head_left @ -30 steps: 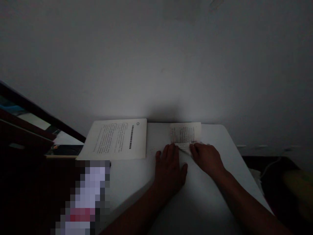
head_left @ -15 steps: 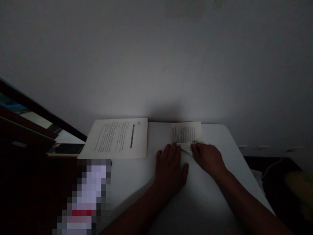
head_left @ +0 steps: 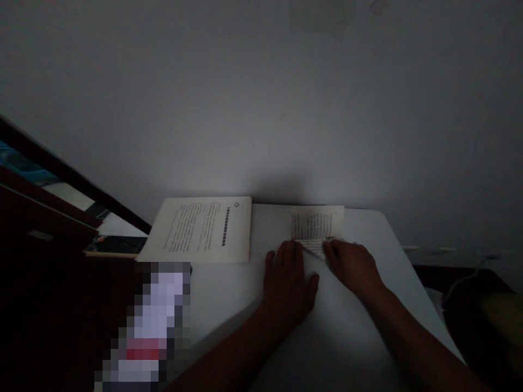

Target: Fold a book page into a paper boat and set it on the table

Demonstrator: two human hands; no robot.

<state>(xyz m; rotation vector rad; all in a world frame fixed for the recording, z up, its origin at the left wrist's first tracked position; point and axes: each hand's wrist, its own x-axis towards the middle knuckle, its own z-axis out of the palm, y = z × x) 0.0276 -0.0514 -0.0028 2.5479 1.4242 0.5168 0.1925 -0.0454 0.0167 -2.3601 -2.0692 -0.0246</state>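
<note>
A small printed sheet of paper lies near the far edge of the table, its near side folded over into a slanting flap. My left hand rests flat with fingers stretched and thumb apart, its fingertips touching the left end of the fold. At the right end of the flap, my right hand is closed, with thumb and curled fingers gripping the paper. Its fingers partly cover that corner of the sheet.
A printed page or booklet lies at the left of the white table. The wall stands right behind the table. A pixelated patch hides something at lower left. Dark furniture is farther left; a cable runs at right.
The camera view has shifted slightly, so the table and papers appear a little farther right. Both hands keep nearly the same places on the folded paper.
</note>
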